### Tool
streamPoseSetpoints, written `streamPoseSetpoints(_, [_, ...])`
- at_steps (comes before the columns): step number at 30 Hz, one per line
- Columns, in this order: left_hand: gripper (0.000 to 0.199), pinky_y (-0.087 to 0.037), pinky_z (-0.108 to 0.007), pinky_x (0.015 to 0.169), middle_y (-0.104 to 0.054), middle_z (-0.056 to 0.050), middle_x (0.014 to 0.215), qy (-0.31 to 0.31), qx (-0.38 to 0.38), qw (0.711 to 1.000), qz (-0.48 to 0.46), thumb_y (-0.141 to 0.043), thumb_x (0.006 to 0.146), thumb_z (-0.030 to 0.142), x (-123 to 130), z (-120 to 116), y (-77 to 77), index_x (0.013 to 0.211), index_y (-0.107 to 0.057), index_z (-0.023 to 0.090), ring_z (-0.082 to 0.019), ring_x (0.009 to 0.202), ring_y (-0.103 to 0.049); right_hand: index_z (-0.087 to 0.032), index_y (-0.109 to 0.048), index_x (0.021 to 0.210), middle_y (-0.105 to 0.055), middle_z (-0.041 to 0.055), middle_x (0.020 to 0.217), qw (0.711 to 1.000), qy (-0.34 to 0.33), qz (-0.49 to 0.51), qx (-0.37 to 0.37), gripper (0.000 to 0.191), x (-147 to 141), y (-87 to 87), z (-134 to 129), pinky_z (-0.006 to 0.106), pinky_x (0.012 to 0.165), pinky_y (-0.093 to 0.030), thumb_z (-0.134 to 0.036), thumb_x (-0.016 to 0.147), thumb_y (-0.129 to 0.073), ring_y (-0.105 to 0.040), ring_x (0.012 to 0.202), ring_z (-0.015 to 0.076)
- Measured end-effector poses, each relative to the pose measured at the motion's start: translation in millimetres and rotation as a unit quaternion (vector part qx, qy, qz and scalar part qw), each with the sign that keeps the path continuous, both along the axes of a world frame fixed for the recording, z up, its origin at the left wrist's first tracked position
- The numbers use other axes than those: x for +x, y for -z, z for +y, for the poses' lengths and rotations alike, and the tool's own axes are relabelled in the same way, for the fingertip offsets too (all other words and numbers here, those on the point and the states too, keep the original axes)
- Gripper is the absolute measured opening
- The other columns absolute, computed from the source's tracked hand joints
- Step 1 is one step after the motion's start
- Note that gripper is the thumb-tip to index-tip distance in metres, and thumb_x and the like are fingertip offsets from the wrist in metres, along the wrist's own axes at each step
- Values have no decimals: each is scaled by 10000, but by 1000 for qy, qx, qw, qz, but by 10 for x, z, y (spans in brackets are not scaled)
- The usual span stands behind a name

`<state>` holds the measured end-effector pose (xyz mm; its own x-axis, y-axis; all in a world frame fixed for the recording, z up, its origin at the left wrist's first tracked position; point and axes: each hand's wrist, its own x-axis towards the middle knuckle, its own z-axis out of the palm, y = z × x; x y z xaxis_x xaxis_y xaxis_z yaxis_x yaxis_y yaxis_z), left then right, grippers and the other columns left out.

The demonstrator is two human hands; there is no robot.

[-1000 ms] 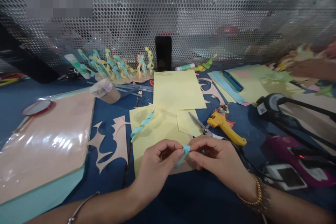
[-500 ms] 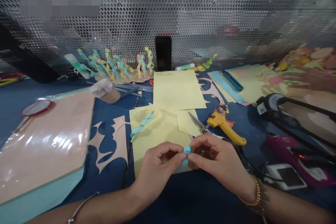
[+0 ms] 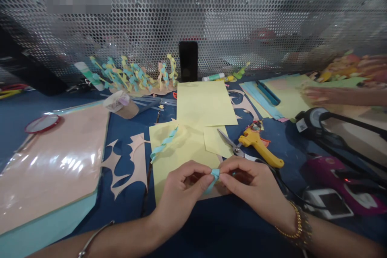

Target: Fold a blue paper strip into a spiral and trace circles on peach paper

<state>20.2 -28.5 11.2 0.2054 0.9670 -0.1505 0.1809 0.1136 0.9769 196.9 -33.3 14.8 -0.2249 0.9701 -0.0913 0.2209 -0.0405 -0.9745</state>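
Note:
Between both sets of fingertips is a small light-blue paper strip (image 3: 215, 173), folded at the top, its tail hanging below. My left hand (image 3: 185, 183) pinches its left side with thumb and forefinger. The right side is pinched the same way by my right hand (image 3: 252, 180). Under the hands lies a yellow paper sheet (image 3: 184, 149), and on it rests a twisted blue paper strip (image 3: 164, 144). Scissors (image 3: 229, 142) lie just beyond my right hand, their handles partly hidden. Beside them is a yellow glue gun (image 3: 260, 147).
Left are a plastic-covered paper stack (image 3: 57, 161) and pink paper offcuts (image 3: 137, 165). Behind stand curly paper decorations (image 3: 136, 74), a paper cup (image 3: 122, 105) and a phone (image 3: 188, 61). At right, another person's hand (image 3: 326, 94) reaches in near black headphones (image 3: 314, 119).
The blue strip between my fingers has turned, its fold now slanting with the tail toward the lower left. The other person's hand at right has shifted.

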Motion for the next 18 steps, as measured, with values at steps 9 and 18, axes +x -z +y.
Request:
streamPoseSetpoints(9, [126, -465, -195, 596, -636, 7, 698, -6, -33, 999, -23, -686, 716, 264, 16, -22, 14, 816, -658, 194, -108, 644, -575, -190, -612, 727, -587, 12, 769, 1000, 12, -1, -11, 46, -12, -17, 5, 193, 509, -442, -197, 769, -594, -538, 637, 107])
streamPoseSetpoints(18, [236, -473, -195, 620, -615, 21, 739, 12, -3, 1000, 4, -639, 769, 263, -2, -38, 42, 1006, -646, 257, -101, 668, -557, -180, -566, 752, -537, -10, 712, 994, -4, 71, -78, 58, 21, 24, 26, 221, 487, -460, -219, 789, -589, -524, 543, 90])
